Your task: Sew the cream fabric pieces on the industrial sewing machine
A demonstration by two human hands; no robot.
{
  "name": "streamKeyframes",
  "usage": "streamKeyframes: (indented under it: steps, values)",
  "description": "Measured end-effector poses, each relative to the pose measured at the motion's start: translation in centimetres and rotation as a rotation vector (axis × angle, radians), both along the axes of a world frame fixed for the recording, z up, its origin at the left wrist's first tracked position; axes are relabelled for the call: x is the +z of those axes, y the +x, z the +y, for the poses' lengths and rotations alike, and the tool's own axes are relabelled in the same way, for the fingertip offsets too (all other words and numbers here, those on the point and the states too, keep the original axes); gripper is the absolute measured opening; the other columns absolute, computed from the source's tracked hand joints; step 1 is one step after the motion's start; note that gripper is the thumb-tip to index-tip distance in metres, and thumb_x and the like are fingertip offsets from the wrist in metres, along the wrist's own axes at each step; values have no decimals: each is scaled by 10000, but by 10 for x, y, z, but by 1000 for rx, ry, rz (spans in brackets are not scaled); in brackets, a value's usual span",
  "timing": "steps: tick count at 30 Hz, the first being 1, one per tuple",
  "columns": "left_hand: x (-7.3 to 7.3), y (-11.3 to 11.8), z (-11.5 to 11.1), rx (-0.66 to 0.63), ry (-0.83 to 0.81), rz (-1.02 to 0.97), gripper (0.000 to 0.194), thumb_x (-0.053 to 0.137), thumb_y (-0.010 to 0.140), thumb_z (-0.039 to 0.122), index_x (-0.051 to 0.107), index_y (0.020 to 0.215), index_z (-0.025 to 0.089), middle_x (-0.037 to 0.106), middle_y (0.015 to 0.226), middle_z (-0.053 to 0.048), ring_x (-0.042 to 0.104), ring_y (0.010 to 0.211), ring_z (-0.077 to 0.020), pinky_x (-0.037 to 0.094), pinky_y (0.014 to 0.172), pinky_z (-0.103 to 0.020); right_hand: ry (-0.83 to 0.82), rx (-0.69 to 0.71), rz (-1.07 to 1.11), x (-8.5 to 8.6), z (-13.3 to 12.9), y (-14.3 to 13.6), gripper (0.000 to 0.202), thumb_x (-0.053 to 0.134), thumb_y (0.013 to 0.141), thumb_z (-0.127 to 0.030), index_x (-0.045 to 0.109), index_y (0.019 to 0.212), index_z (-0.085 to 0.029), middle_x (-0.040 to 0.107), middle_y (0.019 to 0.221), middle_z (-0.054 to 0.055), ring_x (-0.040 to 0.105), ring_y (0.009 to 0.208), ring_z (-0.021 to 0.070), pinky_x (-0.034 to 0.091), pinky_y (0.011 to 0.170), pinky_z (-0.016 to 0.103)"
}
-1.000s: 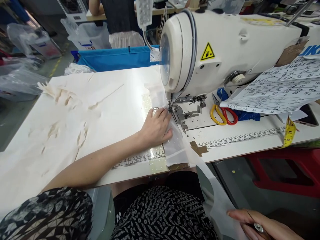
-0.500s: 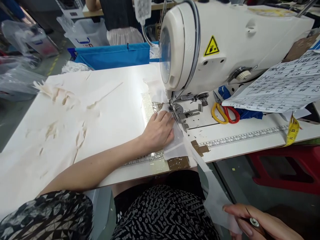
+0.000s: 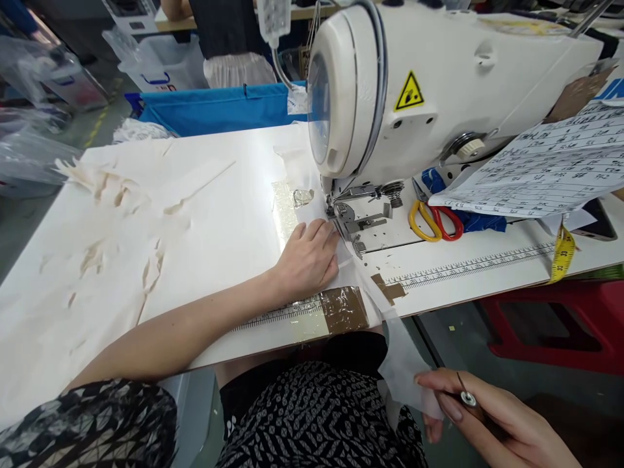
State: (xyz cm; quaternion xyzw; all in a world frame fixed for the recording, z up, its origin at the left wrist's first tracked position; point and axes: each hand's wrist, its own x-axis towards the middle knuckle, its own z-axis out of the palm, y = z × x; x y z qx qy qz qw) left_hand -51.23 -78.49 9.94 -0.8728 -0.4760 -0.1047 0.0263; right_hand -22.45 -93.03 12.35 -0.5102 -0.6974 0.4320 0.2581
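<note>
**White fabric held at the machine and at its trailing end**

The fingers of the left hand [image 3: 309, 257] are bent and drawn close together, and the white fabric [image 3: 402, 351] is pressed down by them just beside the presser foot [image 3: 331, 211]; whether any of it is pinched under the fingertips cannot be told. By the right hand [image 3: 497, 413], the fabric's loose end is pinched between the fingertips, below the table edge, and a small tool [image 3: 468, 398] with a round metal end is also held in the fingers.

Between the hands, the fabric is draped over the front edge of the table [image 3: 244, 227], beside brown tape [image 3: 345, 311]. Above the presser foot, the sewing machine [image 3: 439, 78] is seen. To its right, scissors [image 3: 425, 222] with yellow and red handles are laid by blue cloth [image 3: 482, 222], partly covered by a written sheet [image 3: 541, 162]. A yellow tape measure [image 3: 563, 253] is hung near the sheet. Cream scraps [image 3: 102, 185] are spread at the far left.
</note>
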Motion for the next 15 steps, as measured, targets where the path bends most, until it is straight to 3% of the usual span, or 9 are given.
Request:
streamKeyframes:
  steps: [5,15]
  values:
    - [3,-1,-1,-1,-16,-6,476,286,980,285,489,1342,51,490,1407,-192,408,1311,-309,359,1072,-474,-69,50,48,7,12,-10,239,561,966,-329,746,1110,-286,720,719,47,712,635,197,596,600,235]
    - [4,-1,0,4,-19,-25,440,294,984,267,502,1327,87,517,1367,-180,430,1299,-312,387,1043,-472,-49,7,126,-4,23,-24,243,531,992,-347,697,1130,-236,693,726,34,695,659,170,575,625,218]
